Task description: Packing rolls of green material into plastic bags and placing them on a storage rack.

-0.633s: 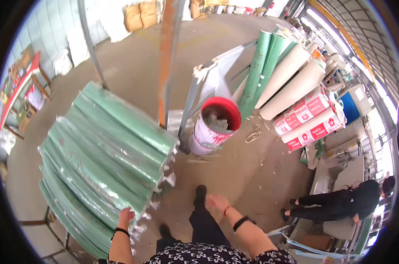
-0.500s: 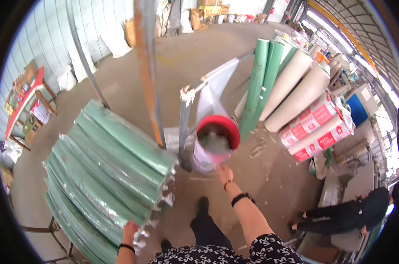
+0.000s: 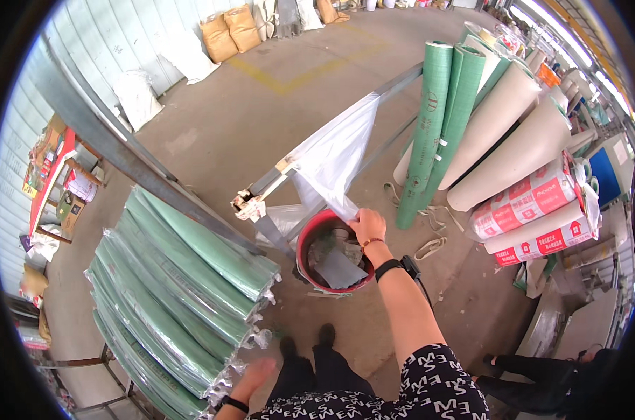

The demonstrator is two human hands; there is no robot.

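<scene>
My right hand (image 3: 370, 227) reaches out over the far right rim of a red bucket (image 3: 368, 281). Its fingers close on the lower corner of a white plastic sheet (image 3: 337, 155), which stretches down from a slanting metal bar (image 3: 401, 78). Inside the bucket lie a grey flat piece (image 3: 340, 268) and other scraps, partly shaded. My left hand (image 3: 256, 373), smeared by motion, is low beside the near ends of several plastic-wrapped green rolls (image 3: 184, 280); its finger posture is unclear, and nothing shows in it.
Upright green rolls (image 3: 429, 133) and pale rolls (image 3: 517, 150) lean at the right, beside red-and-white packages (image 3: 531, 203). A grey metal post (image 3: 132, 150) crosses at left. Loose straps (image 3: 429, 248) lie on the floor. Another person (image 3: 541, 381) is at lower right.
My right hand has gone from the bucket's near side to the plastic sheet's corner, now held and pulled toward me. My left hand has moved rightward from the wrapped rolls. The view has shifted.
</scene>
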